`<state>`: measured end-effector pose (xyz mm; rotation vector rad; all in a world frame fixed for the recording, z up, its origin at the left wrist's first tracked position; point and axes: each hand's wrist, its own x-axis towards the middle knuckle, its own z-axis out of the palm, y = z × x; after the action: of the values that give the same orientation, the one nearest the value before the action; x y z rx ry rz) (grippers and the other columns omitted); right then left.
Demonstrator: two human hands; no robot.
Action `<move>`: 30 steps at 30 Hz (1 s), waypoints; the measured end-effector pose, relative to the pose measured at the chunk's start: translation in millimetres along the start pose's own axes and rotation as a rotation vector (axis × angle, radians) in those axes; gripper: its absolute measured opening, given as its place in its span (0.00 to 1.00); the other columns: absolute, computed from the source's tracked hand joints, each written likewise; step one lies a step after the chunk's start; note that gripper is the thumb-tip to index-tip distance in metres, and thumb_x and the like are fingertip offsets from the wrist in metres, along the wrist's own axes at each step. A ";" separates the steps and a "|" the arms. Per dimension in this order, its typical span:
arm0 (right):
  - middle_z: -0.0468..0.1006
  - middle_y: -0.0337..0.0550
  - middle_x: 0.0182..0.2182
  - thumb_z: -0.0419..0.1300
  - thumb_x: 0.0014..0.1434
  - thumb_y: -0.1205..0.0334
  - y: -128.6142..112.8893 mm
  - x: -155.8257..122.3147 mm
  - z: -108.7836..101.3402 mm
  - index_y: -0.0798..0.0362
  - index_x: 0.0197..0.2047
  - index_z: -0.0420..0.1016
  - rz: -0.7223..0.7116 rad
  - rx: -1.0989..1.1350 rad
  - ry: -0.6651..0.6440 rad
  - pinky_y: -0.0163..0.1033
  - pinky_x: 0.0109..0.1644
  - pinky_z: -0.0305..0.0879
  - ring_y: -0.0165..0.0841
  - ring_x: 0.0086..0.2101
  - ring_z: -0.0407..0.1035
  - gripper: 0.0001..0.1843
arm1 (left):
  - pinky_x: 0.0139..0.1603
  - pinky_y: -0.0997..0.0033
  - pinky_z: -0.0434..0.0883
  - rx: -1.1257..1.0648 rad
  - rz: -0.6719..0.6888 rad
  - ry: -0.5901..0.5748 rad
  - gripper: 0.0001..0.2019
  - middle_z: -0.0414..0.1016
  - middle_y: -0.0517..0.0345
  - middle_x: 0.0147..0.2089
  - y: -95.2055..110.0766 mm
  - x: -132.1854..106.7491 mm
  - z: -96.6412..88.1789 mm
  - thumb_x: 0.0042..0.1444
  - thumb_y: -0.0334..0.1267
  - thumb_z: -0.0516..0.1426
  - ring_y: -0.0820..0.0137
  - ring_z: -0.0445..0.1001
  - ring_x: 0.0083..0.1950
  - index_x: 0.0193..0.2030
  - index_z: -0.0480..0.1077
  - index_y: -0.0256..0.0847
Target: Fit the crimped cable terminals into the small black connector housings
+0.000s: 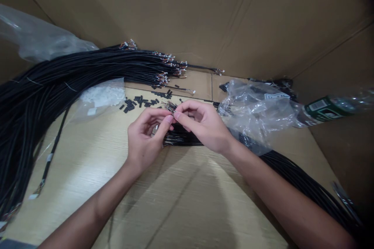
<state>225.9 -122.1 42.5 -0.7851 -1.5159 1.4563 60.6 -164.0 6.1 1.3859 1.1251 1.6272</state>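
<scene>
My left hand [146, 138] and my right hand [201, 124] meet over the middle of the light wooden table [163, 202], fingers pinched together on the bare wire ends [170, 106] of a black cable bundle [182, 138]. That bundle lies under both hands and runs off to the right along my right forearm. Several small black sleeves [140, 103] are scattered on the table just beyond my fingers. Whether a sleeve sits between my fingertips is hidden.
A thick heap of black cables [43, 89] with small connectors curves along the left and back. A clear bag of white parts [101, 97] lies by it. Crumpled clear plastic [254, 111] and a plastic bottle [330, 109] sit right. Cardboard walls [204, 15] enclose the table.
</scene>
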 end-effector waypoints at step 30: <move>0.76 0.39 0.35 0.69 0.66 0.58 -10.0 -5.0 -9.2 0.55 0.38 0.74 -0.115 -0.114 -0.075 0.34 0.36 0.70 0.25 0.30 0.71 0.11 | 0.45 0.75 0.80 -0.217 -0.115 -0.074 0.06 0.83 0.55 0.43 -4.1 3.4 -5.1 0.62 0.36 0.69 0.73 0.82 0.39 0.45 0.83 0.43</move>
<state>237.5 -123.6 51.0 -0.7054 -1.6852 1.3364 54.9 -160.2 3.3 1.2088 0.9378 1.5525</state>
